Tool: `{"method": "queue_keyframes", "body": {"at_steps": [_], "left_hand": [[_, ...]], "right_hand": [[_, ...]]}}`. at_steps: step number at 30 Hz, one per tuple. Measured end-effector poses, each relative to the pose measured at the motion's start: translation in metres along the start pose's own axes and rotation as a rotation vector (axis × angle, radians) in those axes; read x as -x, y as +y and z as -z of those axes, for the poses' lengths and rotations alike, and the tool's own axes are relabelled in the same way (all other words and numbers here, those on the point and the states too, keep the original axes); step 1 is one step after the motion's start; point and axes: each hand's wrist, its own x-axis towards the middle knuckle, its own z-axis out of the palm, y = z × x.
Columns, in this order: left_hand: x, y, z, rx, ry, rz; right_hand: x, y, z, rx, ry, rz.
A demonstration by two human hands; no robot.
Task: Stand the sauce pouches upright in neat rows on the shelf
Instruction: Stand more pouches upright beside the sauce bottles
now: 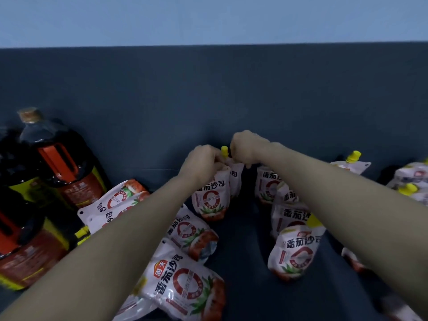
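White tomato sauce pouches with red rings and yellow caps fill a dark blue shelf (245,242). Both hands meet at the back of the shelf on one upright pouch (212,198): my left hand (203,162) pinches its top left corner, my right hand (246,147) grips the top just right of its yellow cap (224,151). A row of upright pouches (294,249) runs front to back on the right, partly behind my right forearm. Several pouches (185,281) lie flat or tilted under my left forearm.
Two large dark soy sauce bottles (58,165) with orange handles stand at the left. More pouches (412,181) lie in a heap at the far right. The shelf's dark back wall (208,100) rises right behind my hands.
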Motion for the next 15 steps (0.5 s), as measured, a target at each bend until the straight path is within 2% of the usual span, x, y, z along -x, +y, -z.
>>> {"method": "queue_keyframes", "body": {"at_steps": [7,11,15], "left_hand": [[0.008,-0.013,0.011,0.135,-0.079,0.041],[0.02,-0.012,0.028,0.223,-0.007,0.082],[0.035,-0.022,0.046,0.139,0.066,0.127]], "right_hand": [[0.01,-0.006,0.02,0.021,0.085,0.016],[0.022,-0.017,0.033,0.017,0.191,0.027],[0.033,-0.042,0.04,-0.029,0.234,0.121]]}}
